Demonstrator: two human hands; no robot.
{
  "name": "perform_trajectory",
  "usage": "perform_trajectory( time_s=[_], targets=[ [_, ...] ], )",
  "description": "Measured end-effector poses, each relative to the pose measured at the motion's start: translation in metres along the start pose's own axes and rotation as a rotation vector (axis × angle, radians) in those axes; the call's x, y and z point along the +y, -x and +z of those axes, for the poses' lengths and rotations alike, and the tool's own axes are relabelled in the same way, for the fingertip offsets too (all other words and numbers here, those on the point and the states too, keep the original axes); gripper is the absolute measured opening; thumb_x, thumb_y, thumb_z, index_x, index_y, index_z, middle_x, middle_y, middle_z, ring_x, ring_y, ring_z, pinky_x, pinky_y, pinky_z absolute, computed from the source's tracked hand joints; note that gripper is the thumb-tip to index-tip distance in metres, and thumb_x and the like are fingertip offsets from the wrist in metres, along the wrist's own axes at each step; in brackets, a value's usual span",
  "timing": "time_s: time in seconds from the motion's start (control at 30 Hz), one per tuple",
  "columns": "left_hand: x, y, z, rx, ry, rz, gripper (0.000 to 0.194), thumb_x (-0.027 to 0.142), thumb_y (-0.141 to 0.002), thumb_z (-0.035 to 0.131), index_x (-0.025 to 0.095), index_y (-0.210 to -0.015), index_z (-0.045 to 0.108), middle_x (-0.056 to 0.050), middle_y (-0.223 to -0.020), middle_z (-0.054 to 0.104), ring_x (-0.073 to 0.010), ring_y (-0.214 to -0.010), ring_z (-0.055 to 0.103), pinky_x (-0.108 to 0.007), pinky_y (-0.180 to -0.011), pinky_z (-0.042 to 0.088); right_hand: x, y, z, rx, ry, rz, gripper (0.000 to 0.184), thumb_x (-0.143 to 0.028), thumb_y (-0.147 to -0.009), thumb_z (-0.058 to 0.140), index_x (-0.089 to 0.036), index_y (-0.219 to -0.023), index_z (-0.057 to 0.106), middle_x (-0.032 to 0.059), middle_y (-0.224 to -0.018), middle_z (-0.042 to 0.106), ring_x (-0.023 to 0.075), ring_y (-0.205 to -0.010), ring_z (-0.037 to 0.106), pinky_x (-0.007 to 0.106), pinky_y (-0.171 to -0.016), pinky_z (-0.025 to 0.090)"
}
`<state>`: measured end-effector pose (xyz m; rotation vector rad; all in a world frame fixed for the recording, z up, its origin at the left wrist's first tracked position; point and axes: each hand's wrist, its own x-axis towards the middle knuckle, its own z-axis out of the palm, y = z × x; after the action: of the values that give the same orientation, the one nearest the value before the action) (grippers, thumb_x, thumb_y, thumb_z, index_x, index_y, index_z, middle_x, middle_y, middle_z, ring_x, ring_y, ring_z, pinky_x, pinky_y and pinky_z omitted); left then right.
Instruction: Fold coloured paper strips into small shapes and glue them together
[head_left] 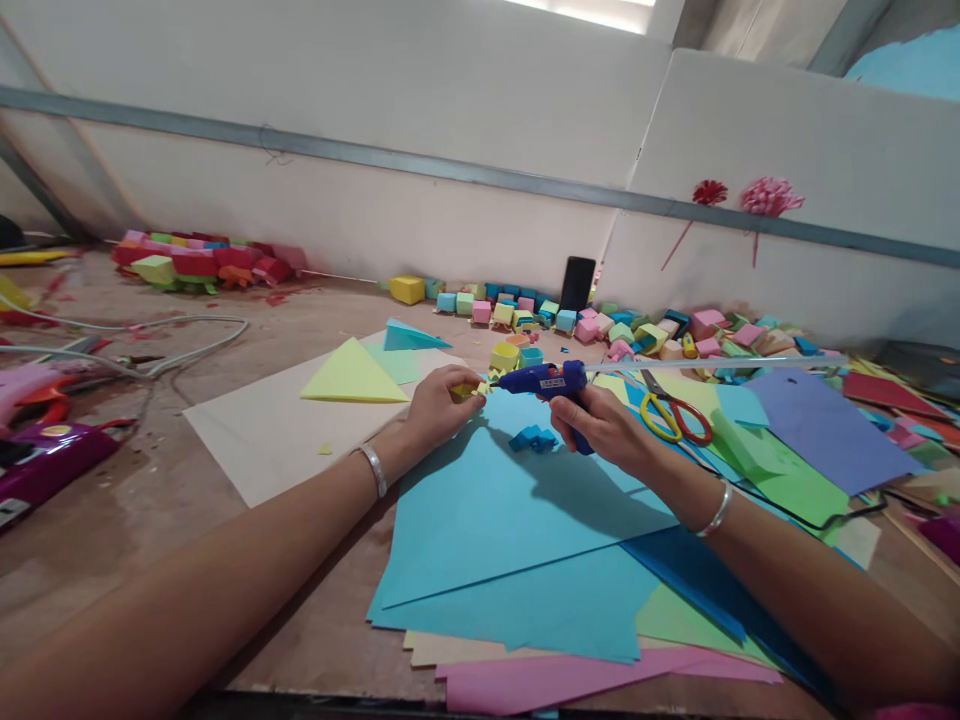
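Observation:
My right hand (589, 420) is wrapped round the handle of a blue hot glue gun (546, 380), with a long clear glue stick (712, 364) sticking out behind it. The gun's nozzle points left and meets a small yellow paper piece (480, 388). Fingers of my left hand (444, 405) pinch that piece; its full shape is partly hidden. Below the gun, small blue paper cutouts (534, 438) lie on a stack of light blue sheets (510, 530). Just beyond the nozzle stand a yellow paper box (505, 356) and a teal one (531, 357).
Folded yellow paper (354, 375) lies on a white sheet (262, 450) at left. Scissors (675, 412) rest right of my right hand. Many small paper boxes (480, 308) line the wall, near an upright black phone (577, 284). A purple tool (52, 465) and white cable (202, 320) sit left.

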<state>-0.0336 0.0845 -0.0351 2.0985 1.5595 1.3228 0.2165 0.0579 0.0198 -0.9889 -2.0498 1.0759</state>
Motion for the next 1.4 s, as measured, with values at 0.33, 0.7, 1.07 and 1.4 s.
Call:
perform_trajectory(
  time_s=[0.33, 0.7, 1.07, 1.4],
  targets=[
    [0.002, 0.000, -0.001, -0.003, 0.002, 0.012, 0.021, 0.031, -0.071, 0.066, 0.020, -0.087, 0.072, -0.007, -0.097, 0.072, -0.0244, -0.096, 0.065, -0.038, -0.090, 0.049, 0.008, 0.000, 0.001, -0.031, 0.018, -0.005, 0.041, -0.053, -0.092, 0.046, -0.019, -0.069, 0.049, -0.0024, -0.051, 0.054, 0.0093, -0.046, 0.049, 0.024, -0.049, 0.038],
    [0.002, 0.000, -0.002, -0.027, 0.039, -0.004, 0.024, 0.035, -0.071, 0.065, 0.020, -0.088, 0.072, -0.007, -0.100, 0.072, -0.0245, -0.097, 0.065, -0.038, -0.091, 0.050, 0.009, -0.001, 0.000, 0.008, 0.020, 0.017, 0.040, -0.053, -0.091, 0.047, -0.019, -0.071, 0.049, -0.0026, -0.051, 0.053, 0.0099, -0.046, 0.049, 0.025, -0.049, 0.039],
    [0.000, -0.002, -0.003, -0.025, 0.026, -0.074, 0.030, 0.042, -0.072, 0.064, 0.019, -0.089, 0.070, -0.008, -0.100, 0.073, -0.0235, -0.092, 0.067, -0.035, -0.085, 0.053, -0.003, 0.001, -0.012, 0.071, 0.071, -0.022, 0.044, -0.054, -0.092, 0.045, -0.018, -0.068, 0.051, -0.0013, -0.052, 0.054, 0.0091, -0.047, 0.047, 0.023, -0.048, 0.037],
    [-0.002, -0.010, -0.011, -0.026, -0.033, -0.039, 0.028, 0.050, -0.072, 0.067, 0.027, -0.085, 0.070, -0.005, -0.100, 0.072, -0.0299, -0.097, 0.066, -0.046, -0.093, 0.052, 0.027, 0.056, -0.185, 0.531, 1.000, 0.194, 0.027, -0.034, -0.091, 0.049, -0.014, -0.107, 0.058, 0.0144, -0.104, 0.066, 0.0247, -0.092, 0.060, 0.032, -0.075, 0.043]
  ],
)
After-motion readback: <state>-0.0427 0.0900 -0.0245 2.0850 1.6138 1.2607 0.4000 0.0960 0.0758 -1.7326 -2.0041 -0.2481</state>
